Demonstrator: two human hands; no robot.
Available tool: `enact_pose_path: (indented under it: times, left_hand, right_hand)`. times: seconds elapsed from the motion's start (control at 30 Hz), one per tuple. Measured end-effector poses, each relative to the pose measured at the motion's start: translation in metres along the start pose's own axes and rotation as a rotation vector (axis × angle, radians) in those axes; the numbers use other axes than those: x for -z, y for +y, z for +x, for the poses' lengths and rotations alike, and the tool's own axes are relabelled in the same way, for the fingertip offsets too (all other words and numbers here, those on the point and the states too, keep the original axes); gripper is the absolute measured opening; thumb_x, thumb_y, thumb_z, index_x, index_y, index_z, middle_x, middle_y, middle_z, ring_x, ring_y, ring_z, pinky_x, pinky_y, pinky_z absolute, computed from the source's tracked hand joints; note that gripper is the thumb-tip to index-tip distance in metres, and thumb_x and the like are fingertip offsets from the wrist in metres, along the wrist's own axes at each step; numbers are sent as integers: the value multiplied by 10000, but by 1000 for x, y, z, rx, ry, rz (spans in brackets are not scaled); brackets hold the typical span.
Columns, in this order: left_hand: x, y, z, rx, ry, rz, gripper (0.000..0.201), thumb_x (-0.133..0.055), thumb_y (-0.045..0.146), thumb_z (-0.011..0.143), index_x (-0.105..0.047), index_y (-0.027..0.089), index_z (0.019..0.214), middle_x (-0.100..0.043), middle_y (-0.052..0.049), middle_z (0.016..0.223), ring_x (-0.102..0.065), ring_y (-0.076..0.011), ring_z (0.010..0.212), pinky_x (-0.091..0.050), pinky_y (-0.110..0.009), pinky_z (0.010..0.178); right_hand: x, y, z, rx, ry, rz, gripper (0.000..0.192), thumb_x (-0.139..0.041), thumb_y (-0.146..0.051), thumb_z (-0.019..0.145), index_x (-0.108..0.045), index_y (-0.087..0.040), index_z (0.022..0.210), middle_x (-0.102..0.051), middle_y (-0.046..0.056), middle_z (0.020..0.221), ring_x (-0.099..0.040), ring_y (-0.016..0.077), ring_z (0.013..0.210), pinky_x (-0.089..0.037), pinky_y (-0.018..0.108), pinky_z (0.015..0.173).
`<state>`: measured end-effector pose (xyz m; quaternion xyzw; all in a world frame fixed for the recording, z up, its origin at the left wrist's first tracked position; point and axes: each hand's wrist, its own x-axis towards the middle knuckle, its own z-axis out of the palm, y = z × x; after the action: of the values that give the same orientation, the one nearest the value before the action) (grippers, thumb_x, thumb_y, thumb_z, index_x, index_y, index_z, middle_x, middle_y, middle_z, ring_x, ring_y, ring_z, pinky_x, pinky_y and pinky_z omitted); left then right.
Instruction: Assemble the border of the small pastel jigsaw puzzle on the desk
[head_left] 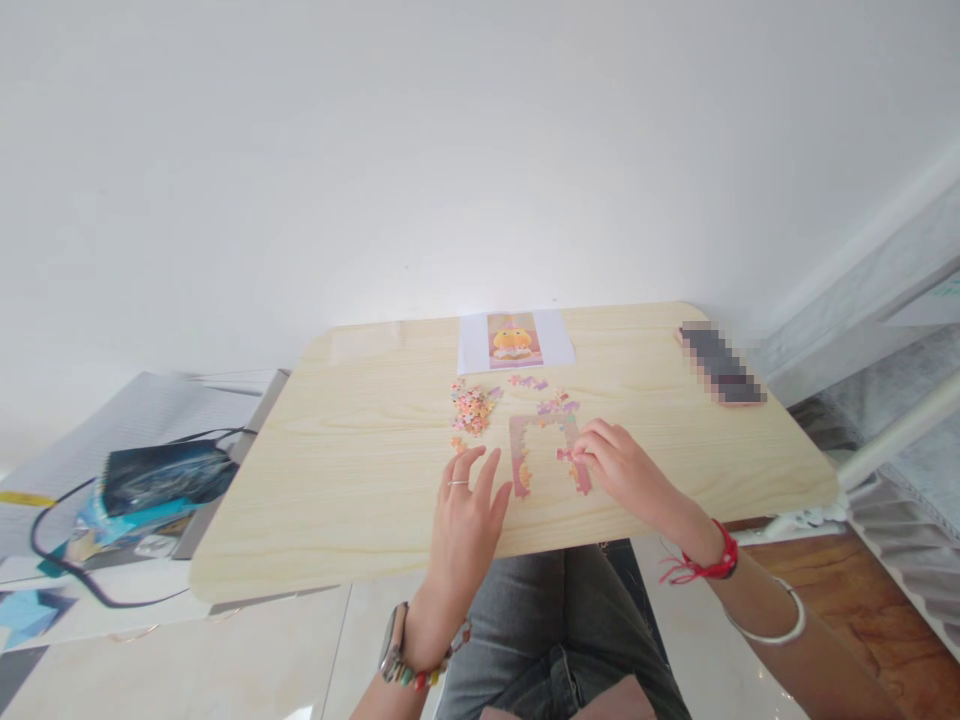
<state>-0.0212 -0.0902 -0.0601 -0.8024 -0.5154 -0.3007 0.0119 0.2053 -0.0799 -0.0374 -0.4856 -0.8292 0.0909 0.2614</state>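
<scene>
A partly joined jigsaw frame (541, 440) in pink and purple lies on the light wooden table (352, 450). My right hand (622, 468) pinches a small puzzle piece (564, 455) against the frame's right strip. My left hand (469, 510) rests flat on the table just left of the frame, fingers spread, holding nothing. A heap of loose pieces (472, 407) sits beyond my left hand, and a few more pieces (529, 381) lie above the frame. A printed reference picture (514, 339) of a yellow figure lies at the table's far edge.
A phone (721, 364) lies at the table's far right corner. Left of the table, a dark bag with a black strap (161, 476) sits on a low surface. A bed frame (900, 430) stands to the right. My knees are under the table's near edge.
</scene>
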Motion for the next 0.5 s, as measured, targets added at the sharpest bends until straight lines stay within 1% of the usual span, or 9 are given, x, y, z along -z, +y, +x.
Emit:
enact_pose_path:
  times: [0.1, 0.2, 0.33, 0.5]
  left_hand:
    - [4, 12, -2, -12, -36, -57, 287, -480, 240, 849, -511, 215, 1134, -515, -93, 1040, -502, -232, 999, -496, -401, 825]
    - [6, 18, -8, -20, -80, -68, 252, -480, 207, 845, -535, 207, 1091, -512, -88, 1013, -497, -225, 975, -500, -386, 802]
    - [5, 19, -18, -22, -141, -72, 239, -483, 165, 833, -551, 213, 1058, -499, -88, 1047, -470, -234, 1021, -487, -406, 833]
    - [5, 16, -26, -13, -156, -87, 234, -480, 160, 837, -547, 216, 1054, -475, -84, 1061, -450, -236, 1047, -481, -422, 861]
  right_hand:
    - [-16, -6, -10, 17, -3, -39, 170, -405, -146, 894, -530, -170, 781, -558, 46, 803, -509, 159, 727, -387, 309, 706]
    - [-27, -11, -16, 44, -37, -104, 179, -408, -178, 903, -543, -159, 786, -562, 59, 808, -502, 172, 751, -367, 319, 718]
    - [-34, -24, -18, 80, -107, -172, 181, -417, -174, 900, -560, -157, 791, -560, 69, 806, -498, 190, 793, -343, 330, 738]
    - [-39, -34, -23, 76, -102, -174, 194, -411, -185, 906, -565, -153, 794, -555, 63, 807, -497, 179, 769, -335, 332, 748]
